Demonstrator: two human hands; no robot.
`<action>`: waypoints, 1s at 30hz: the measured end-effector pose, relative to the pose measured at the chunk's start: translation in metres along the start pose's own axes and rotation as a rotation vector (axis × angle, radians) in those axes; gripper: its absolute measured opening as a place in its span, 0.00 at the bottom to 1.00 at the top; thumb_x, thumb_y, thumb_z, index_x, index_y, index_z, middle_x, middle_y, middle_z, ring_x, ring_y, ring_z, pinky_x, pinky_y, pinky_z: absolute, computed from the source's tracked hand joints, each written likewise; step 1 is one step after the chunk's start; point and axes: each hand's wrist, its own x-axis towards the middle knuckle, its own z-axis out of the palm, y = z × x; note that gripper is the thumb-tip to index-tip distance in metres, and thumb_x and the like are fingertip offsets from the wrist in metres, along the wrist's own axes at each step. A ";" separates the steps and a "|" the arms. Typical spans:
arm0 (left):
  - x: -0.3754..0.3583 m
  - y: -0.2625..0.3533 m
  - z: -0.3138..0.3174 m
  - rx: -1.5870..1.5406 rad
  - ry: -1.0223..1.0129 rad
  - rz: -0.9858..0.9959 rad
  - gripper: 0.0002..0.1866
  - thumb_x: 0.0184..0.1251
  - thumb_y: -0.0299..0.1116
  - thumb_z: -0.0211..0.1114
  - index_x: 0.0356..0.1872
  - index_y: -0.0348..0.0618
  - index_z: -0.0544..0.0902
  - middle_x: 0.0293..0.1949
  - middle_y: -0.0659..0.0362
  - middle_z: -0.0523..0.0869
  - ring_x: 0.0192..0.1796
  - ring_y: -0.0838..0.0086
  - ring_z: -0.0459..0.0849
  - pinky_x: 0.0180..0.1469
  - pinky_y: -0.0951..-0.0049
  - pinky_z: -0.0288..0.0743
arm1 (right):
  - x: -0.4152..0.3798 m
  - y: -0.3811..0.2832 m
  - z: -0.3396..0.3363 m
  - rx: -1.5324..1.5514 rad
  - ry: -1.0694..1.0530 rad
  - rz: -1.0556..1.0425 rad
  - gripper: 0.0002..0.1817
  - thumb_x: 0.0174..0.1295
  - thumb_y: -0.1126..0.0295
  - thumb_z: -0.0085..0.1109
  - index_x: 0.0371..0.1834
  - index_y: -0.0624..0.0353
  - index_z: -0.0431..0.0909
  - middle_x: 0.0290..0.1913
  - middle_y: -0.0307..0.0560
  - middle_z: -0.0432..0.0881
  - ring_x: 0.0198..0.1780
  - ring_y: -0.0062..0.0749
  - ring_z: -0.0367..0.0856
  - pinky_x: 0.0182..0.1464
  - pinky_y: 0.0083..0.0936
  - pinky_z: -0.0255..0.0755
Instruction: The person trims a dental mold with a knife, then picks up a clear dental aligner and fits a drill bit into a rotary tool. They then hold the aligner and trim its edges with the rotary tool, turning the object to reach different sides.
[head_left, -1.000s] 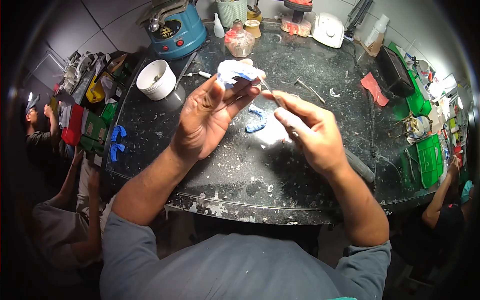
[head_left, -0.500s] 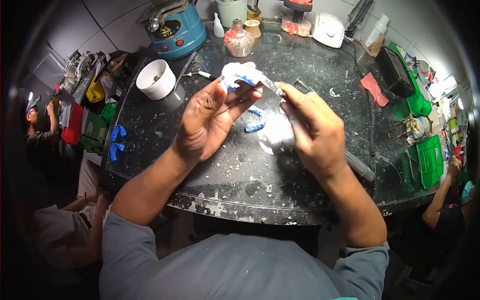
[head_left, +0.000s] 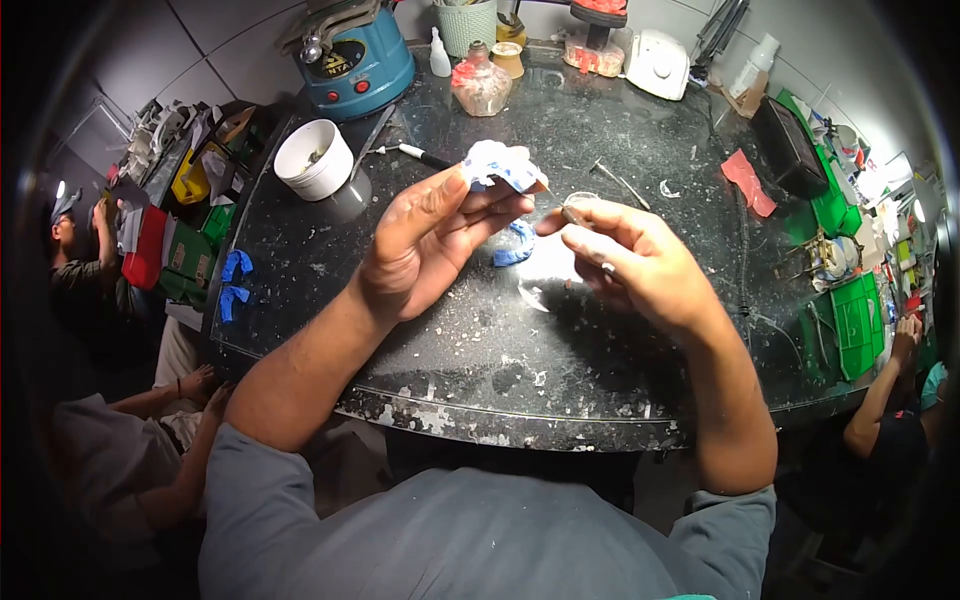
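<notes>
My left hand (head_left: 415, 235) is closed on a white, plaster-like dental cast (head_left: 495, 163) with blue patches, pinched between thumb and fingers above the table. My right hand (head_left: 640, 260) is just to the right of it, apart from the cast, fingers curled. A thin, pale, rounded edge shows at its index finger; what it belongs to is hidden. Below and between the hands, a blue arch-shaped piece (head_left: 515, 246) lies on the dark table (head_left: 450, 340) by a bright light spot. Two small blue pieces (head_left: 236, 268) lie at the table's left edge.
A white bowl (head_left: 313, 160) and a blue machine (head_left: 360, 70) stand back left. A glass bottle (head_left: 481, 82) is at the back. A thin metal tool (head_left: 622, 184) lies beyond my right hand, red sheet (head_left: 747, 182) farther right. Other people sit at both sides.
My right hand has drawn back from the cast and turned; the flat, pale tool that touched the cast is no longer plainly visible. The cast has shifted slightly right and tilted in my left hand.
</notes>
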 end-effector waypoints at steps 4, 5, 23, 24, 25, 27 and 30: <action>0.004 -0.007 0.002 -0.214 0.045 -0.058 0.30 0.82 0.46 0.47 0.71 0.28 0.65 0.68 0.35 0.72 0.66 0.56 0.76 0.78 0.49 0.57 | -0.002 -0.002 -0.010 -0.868 0.307 -0.168 0.13 0.70 0.62 0.60 0.46 0.61 0.81 0.30 0.51 0.84 0.28 0.37 0.81 0.33 0.29 0.74; 0.004 -0.005 0.006 -0.220 0.074 -0.070 0.30 0.83 0.46 0.47 0.70 0.28 0.67 0.68 0.36 0.72 0.65 0.57 0.76 0.77 0.50 0.60 | -0.003 -0.004 -0.006 -0.905 0.355 -0.116 0.15 0.69 0.58 0.59 0.44 0.60 0.80 0.32 0.60 0.82 0.32 0.50 0.82 0.38 0.32 0.76; 0.005 -0.008 -0.002 0.140 0.229 -0.034 0.23 0.82 0.42 0.49 0.64 0.31 0.74 0.61 0.41 0.80 0.64 0.58 0.78 0.74 0.54 0.65 | -0.018 -0.020 -0.029 -0.363 -0.166 0.496 0.22 0.73 0.50 0.54 0.26 0.55 0.72 0.17 0.35 0.74 0.13 0.18 0.68 0.13 0.20 0.61; 0.007 -0.002 -0.012 0.164 0.214 -0.001 0.23 0.82 0.41 0.50 0.64 0.31 0.74 0.62 0.42 0.80 0.63 0.59 0.79 0.74 0.57 0.66 | -0.019 -0.020 -0.028 -0.487 -0.131 0.525 0.23 0.73 0.50 0.54 0.26 0.56 0.73 0.18 0.36 0.75 0.14 0.19 0.70 0.13 0.21 0.63; 0.007 0.002 -0.017 0.077 0.204 -0.023 0.23 0.82 0.41 0.50 0.64 0.31 0.73 0.63 0.41 0.79 0.64 0.58 0.78 0.74 0.56 0.65 | -0.017 -0.023 -0.030 -0.430 -0.166 0.577 0.21 0.73 0.52 0.56 0.29 0.58 0.76 0.19 0.37 0.75 0.14 0.20 0.71 0.14 0.20 0.63; 0.008 0.005 -0.016 -0.161 0.145 -0.126 0.24 0.82 0.42 0.49 0.64 0.31 0.74 0.64 0.40 0.77 0.65 0.57 0.77 0.75 0.53 0.64 | -0.008 -0.011 -0.028 -0.369 0.027 0.314 0.20 0.73 0.54 0.57 0.30 0.59 0.77 0.19 0.37 0.75 0.16 0.19 0.71 0.17 0.19 0.65; 0.004 -0.008 -0.001 -0.340 0.047 -0.273 0.26 0.82 0.46 0.48 0.65 0.32 0.73 0.66 0.42 0.77 0.67 0.55 0.76 0.76 0.48 0.60 | 0.006 0.011 -0.018 -0.609 0.373 -0.431 0.12 0.61 0.66 0.69 0.37 0.62 0.77 0.29 0.38 0.80 0.29 0.20 0.73 0.34 0.20 0.71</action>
